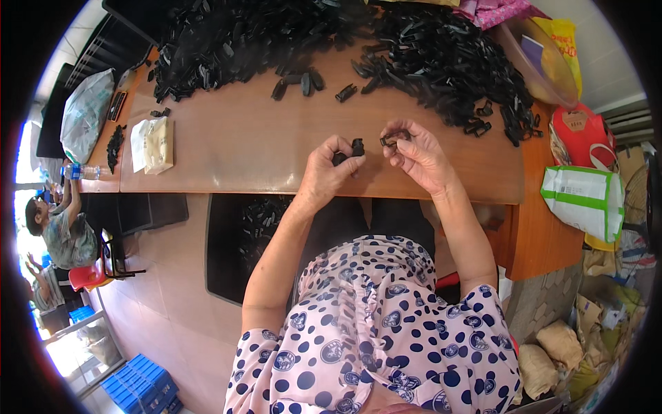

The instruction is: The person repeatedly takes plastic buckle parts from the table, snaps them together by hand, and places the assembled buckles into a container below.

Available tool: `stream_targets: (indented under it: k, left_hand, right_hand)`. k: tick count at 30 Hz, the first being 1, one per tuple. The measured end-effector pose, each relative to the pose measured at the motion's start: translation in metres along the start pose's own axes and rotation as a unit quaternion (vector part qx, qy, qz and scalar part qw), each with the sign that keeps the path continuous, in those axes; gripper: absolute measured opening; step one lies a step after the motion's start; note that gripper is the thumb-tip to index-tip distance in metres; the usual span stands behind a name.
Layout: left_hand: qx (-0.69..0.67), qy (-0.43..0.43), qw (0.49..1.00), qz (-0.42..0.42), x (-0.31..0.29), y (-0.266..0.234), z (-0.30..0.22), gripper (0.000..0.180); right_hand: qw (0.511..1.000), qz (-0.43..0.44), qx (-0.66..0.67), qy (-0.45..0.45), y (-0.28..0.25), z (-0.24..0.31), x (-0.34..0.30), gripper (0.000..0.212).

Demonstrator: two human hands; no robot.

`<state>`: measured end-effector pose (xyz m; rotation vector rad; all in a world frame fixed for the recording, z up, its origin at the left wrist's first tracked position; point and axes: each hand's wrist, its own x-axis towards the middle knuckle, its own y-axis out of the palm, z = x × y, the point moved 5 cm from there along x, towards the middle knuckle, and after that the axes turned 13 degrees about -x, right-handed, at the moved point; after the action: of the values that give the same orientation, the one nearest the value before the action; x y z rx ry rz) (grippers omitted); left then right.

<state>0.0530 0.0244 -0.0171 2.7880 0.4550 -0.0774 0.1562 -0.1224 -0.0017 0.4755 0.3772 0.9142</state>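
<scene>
My left hand [327, 171] is closed around a small black plastic piece [357, 146], which sticks up between thumb and fingers. To its right, my right hand [422, 157] pinches another small, dark, open-framed piece [390, 140] between thumb and fingertips. Both hands are just above the near part of the brown table [241, 148], a short gap apart. Beyond them on the tabletop lie several loose black pieces, one of them a small hollow part [346, 93]. Two large heaps of such parts, a left heap [241, 48] and a right heap [441, 65], cover the far side.
A black tray [224, 276] with black parts is below the table edge. Left on the table stand a tissue pack [160, 146], a plastic bag [86, 110] and a bottle [83, 172]. Bags [583, 196] line the right. Another person [58, 224] sits far left, near blue crates [141, 383].
</scene>
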Motion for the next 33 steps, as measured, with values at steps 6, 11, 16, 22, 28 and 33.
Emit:
stream_targets:
  k: [6, 11, 16, 22, 28, 33]
  left_hand:
    - [0.12, 0.088, 0.989, 0.003, -0.015, 0.017, -0.012, 0.014]
    - [0.22, 0.177, 0.959, 0.025, -0.02, 0.031, -0.028, 0.018]
    - [0.22, 0.172, 0.96, 0.031, -0.024, 0.031, -0.029, 0.019]
    - [0.228, 0.165, 0.959, 0.025, -0.029, 0.033, -0.031, 0.018]
    - [0.346, 0.196, 0.913, 0.088, -0.031, 0.033, -0.035, 0.024]
    - [0.36, 0.205, 0.903, 0.117, -0.034, 0.04, -0.039, 0.023]
  right_hand:
    - [0.999, -0.015, -0.04, -0.013, 0.011, -0.002, -0.016, 0.014]
    - [0.998, -0.025, -0.049, 0.016, 0.012, -0.008, -0.022, 0.013]
    - [0.997, -0.024, -0.062, 0.045, 0.012, -0.011, -0.023, 0.012]
    - [0.99, 0.036, -0.096, 0.096, 0.014, -0.008, -0.023, 0.012]
    - [0.97, 0.033, -0.172, 0.169, 0.009, -0.013, -0.025, 0.013]
    - [0.955, 0.078, -0.188, 0.217, -0.005, -0.024, -0.025, 0.014]
